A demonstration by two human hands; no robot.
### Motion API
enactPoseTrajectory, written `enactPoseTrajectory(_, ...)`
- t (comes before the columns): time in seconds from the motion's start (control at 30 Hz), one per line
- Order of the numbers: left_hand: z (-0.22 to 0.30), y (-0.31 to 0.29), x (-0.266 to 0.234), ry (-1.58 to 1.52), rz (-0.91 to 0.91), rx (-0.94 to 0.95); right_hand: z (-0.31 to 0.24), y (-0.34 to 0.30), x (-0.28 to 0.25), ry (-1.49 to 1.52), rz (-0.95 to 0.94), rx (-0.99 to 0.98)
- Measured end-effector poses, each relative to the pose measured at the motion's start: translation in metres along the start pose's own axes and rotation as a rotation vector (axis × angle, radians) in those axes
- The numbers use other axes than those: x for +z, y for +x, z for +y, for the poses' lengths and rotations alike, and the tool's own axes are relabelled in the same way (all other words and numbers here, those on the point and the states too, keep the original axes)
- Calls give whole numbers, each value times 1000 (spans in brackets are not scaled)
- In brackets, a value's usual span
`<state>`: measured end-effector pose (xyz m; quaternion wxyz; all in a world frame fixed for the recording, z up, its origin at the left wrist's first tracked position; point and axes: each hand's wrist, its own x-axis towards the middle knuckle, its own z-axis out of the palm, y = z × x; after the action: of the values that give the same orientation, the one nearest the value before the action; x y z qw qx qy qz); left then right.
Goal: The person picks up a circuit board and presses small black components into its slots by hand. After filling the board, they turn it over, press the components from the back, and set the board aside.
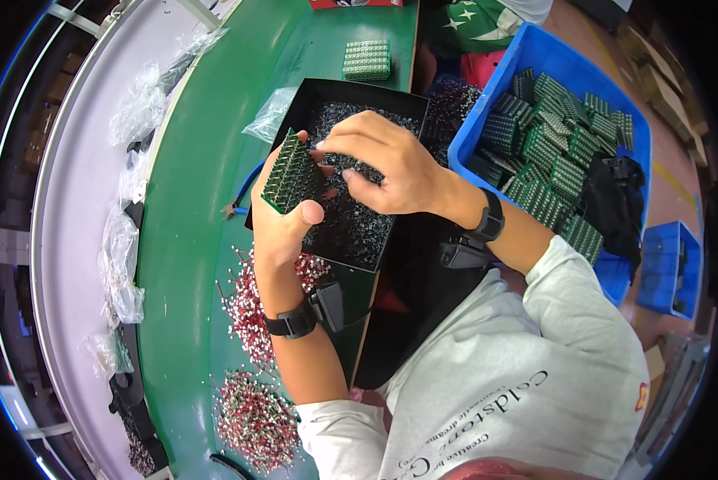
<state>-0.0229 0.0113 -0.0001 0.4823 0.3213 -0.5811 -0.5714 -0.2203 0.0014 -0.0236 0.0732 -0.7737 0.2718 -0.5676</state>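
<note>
A green circuit board panel (pixel 293 178), covered with rows of small parts, stands tilted in my left hand (pixel 272 238). The left thumb lies at its lower corner, and fingertips show past its right side. My right hand (pixel 395 164) hovers close to the board's right side, fingers bent and apart, with nothing visible between them. Both hands are over a black tray (pixel 367 94) strewn with many small dark parts (pixel 367 232). Below the tray, a pile of red and white wires (pixel 247 316) lies partly behind my left forearm.
A second wire pile (pixel 255 420) lies nearer on the green table (pixel 187 264). Blue-handled pliers (pixel 231 210) and a clear bag (pixel 272 116) are beside the tray; stacked boards (pixel 367 60) stand beyond it. At right, a blue bin (pixel 461 144) holds many boards (pixel 547 144).
</note>
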Motion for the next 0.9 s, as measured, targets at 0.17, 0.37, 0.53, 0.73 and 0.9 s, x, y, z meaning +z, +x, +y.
enactPoseTrajectory(0.17, 3, 0, -1, 38, -3, 20, -4, 5, 4, -7, -62, -125)
enactPoseTrajectory(0.37, -1, 3, -3, 117, -19, 34, -1, 5, 4, -10, -115, -161)
enactPoseTrajectory(0.53, 0, 2, -4, 176, -31, 19, -1, 6, 3, -27, -148, -161)
enactPoseTrajectory(0.73, -1, 2, -4, 254, -49, -9, 0, 1, 3, 30, -97, -115)
enactPoseTrajectory(0.9, -3, 3, -3, 173, -8, -31, 1, -6, 1, -25, -42, -52)
